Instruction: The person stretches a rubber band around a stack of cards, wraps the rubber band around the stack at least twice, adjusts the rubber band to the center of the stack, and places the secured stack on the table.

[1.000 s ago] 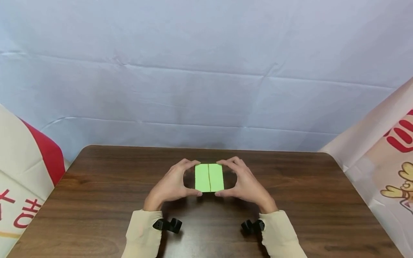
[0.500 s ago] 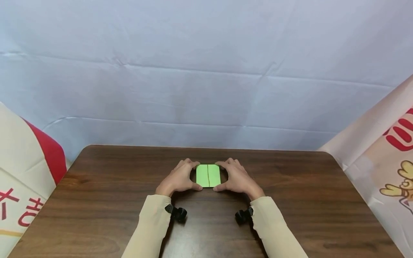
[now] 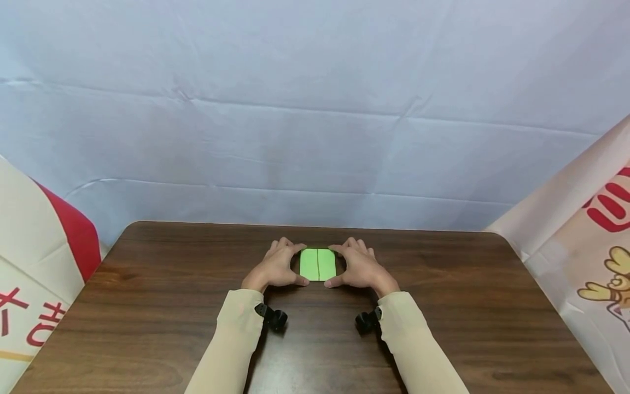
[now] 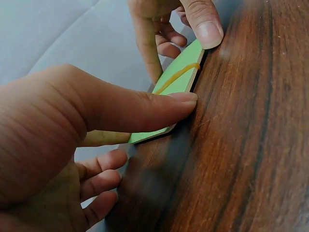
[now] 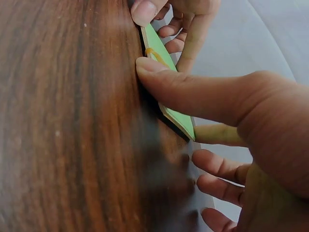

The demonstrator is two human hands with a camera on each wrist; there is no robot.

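A thin stack of light green square cards point(image 3: 309, 266) lies flat at or just above the table, with a yellow rubber band point(image 4: 179, 77) across its middle. On its left side my left hand point(image 3: 276, 266) pinches it, thumb on the near edge and index finger at the far edge. My right hand point(image 3: 363, 267) holds the right side in the same way, mirrored. In the right wrist view, the layered edge of the stack point(image 5: 178, 117) and a dark shadow below it show. The other fingers of both hands stay off the stack.
The dark brown wooden table point(image 3: 147, 323) spreads around the hands, its far edge close beyond them. A pale cloth point(image 3: 295, 137) hangs behind it. Printed banners flank it at left point(image 3: 34, 246) and right point(image 3: 590, 257). Small black cameras point(image 3: 278, 320) sit on both wrists.
Both hands have carried the banded stack down and slightly away toward the table, and it looks smaller. The two hands have come a little closer together, keeping the same grip.
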